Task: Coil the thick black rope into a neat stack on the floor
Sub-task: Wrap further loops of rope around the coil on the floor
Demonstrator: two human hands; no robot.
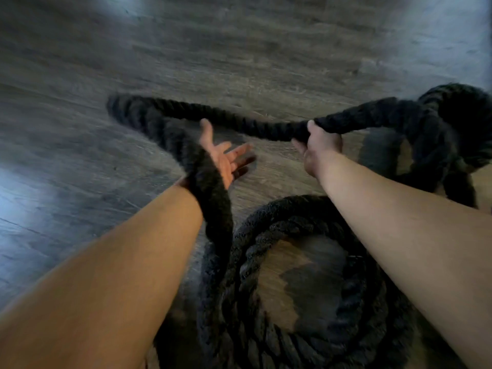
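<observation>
Rope point(239, 121): thick, black, twisted; one span runs from the left wrist out to a bend at far left, then back across to the right hand.
Left hand point(223, 161): palm up, fingers spread, gripping nothing; rope lies across its wrist.
Right hand point(319, 147): fingers curled round the rope, holding it above the floor point(239, 49).
Coil point(282, 217): stacked rings on the floor, near, between the forearms.
Heap point(452, 115): loose loops at right, blurred.
Floor: grey wood planks.
</observation>
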